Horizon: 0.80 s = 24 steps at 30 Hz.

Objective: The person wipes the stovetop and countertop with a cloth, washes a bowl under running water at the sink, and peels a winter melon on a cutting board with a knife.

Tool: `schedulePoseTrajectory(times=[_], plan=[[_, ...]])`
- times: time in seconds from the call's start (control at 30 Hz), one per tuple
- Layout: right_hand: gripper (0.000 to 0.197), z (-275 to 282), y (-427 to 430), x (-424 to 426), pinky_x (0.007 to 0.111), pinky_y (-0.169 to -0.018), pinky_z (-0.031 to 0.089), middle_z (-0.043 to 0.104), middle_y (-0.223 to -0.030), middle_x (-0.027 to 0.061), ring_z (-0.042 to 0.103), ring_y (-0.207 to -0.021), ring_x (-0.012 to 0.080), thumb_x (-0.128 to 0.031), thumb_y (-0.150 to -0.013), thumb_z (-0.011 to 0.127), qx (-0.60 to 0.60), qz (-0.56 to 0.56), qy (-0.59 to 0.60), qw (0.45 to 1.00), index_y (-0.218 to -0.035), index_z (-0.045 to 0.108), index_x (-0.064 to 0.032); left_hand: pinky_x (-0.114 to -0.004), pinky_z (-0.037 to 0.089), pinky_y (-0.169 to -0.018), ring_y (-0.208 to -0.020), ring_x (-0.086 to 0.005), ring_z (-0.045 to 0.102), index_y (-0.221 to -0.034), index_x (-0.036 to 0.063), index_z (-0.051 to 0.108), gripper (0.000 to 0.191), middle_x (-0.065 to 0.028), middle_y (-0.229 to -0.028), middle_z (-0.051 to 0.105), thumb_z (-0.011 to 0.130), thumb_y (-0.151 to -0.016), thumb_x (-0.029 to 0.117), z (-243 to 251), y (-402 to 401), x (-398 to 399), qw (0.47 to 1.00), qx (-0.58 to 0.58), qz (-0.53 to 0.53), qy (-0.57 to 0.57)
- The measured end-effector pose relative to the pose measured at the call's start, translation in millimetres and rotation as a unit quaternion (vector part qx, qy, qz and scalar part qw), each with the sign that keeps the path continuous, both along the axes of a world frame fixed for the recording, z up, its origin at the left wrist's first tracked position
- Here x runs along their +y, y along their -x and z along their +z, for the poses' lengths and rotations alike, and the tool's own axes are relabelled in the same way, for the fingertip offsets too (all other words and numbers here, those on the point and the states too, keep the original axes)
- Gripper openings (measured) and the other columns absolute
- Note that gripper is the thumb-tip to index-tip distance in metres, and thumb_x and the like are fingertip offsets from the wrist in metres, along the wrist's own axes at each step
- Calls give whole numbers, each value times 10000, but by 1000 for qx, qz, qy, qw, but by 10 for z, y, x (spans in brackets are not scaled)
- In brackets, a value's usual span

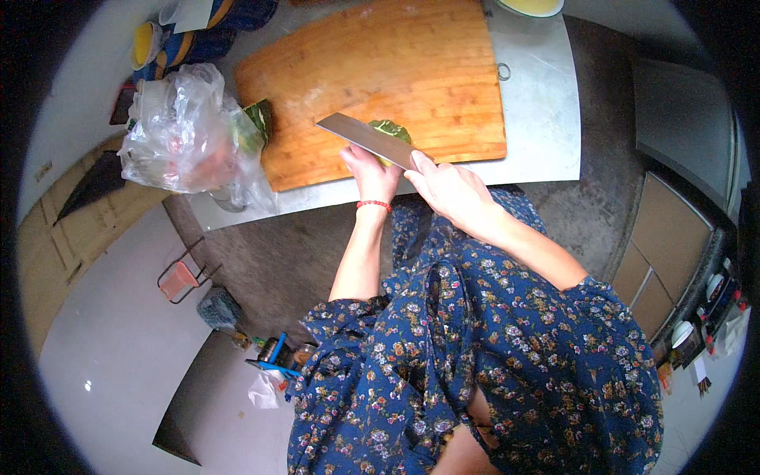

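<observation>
My right hand (446, 181) grips the handle end of a broad cleaver (365, 138), whose blade points up and to the left. Under and behind the blade, at the near edge of a wooden cutting board (380, 71), is a green-skinned squash piece (392, 129). My left hand (375, 172) is on the near side of it, with its fingers partly hidden by the blade; a bit of yellow flesh shows between hand and cleaver. Another dark green squash piece (259, 122) lies at the board's left edge, beside a plastic bag.
The clear plastic bag (184, 136), with reddish and green contents, bulges at the table's left. A bowl with something yellow (531, 5) stands at the far right. A metal ring (503, 72) is at the board's right edge. The metal tabletop (540, 136) ends close to my body.
</observation>
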State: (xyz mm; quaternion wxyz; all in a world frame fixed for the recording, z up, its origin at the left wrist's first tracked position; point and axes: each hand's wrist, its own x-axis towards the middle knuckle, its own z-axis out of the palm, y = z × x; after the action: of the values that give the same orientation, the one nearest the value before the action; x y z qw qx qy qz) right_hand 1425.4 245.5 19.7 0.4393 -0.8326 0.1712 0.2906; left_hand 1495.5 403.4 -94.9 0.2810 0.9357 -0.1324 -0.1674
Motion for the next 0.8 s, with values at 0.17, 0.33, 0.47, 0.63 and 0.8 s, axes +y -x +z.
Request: schedulePoseTrajectory(times=[0.17, 0.33, 0.47, 0.63, 0.8], plan=[[393, -5, -66, -21, 488, -630, 482, 609, -720, 209, 609, -717, 392, -370, -924, 367, 19, -1, -33, 999, -1088, 435, -19, -421, 354, -894, -1014, -369, 388, -1148, -38, 365, 695, -221, -1057, 354, 735, -586, 135, -39, -16, -1, 999, 20, 9, 24], [411, -207, -63, 23, 498, -649, 476, 611, -760, 236, 606, -744, 400, -384, -921, 359, -58, 12, -4, 998, -1103, 442, -25, -421, 360, -894, -1008, -367, 396, -1196, -26, 337, 773, -221, -1064, 353, 755, -567, 138, 84, 24, -51, 999, 11, 29, 9], [410, -116, -5, -38, 509, -667, 472, 608, -789, 252, 601, -770, 411, -388, -920, 355, -7, -5, -23, 1000, -1072, 450, -20, -427, 366, -897, -1015, -368, 405, -1253, -22, 292, 873, -217, -1070, 354, 779, -550, 157, 118, 30, -30, 1000, -18, 9, -19], [427, -358, -110, -66, 511, -688, 467, 608, -841, 257, 591, -807, 429, -391, -922, 343, -32, -26, -40, 998, -1067, 460, -6, -435, 363, -910, -1042, -375, 401, -1265, -20, 286, 944, -220, -1094, 351, 811, -518, 220, 204, 40, -136, 999, 1, 35, -12], [434, -360, 60, -190, 493, -702, 447, 595, -821, 268, 579, -817, 426, -355, -934, 350, -8, -4, -56, 998, -1195, 433, -18, -431, 363, -904, -1036, -362, 405, -1266, -54, 272, 940, -226, -1085, 359, 778, -547, 282, 329, 36, -193, 997, 34, 52, -40]])
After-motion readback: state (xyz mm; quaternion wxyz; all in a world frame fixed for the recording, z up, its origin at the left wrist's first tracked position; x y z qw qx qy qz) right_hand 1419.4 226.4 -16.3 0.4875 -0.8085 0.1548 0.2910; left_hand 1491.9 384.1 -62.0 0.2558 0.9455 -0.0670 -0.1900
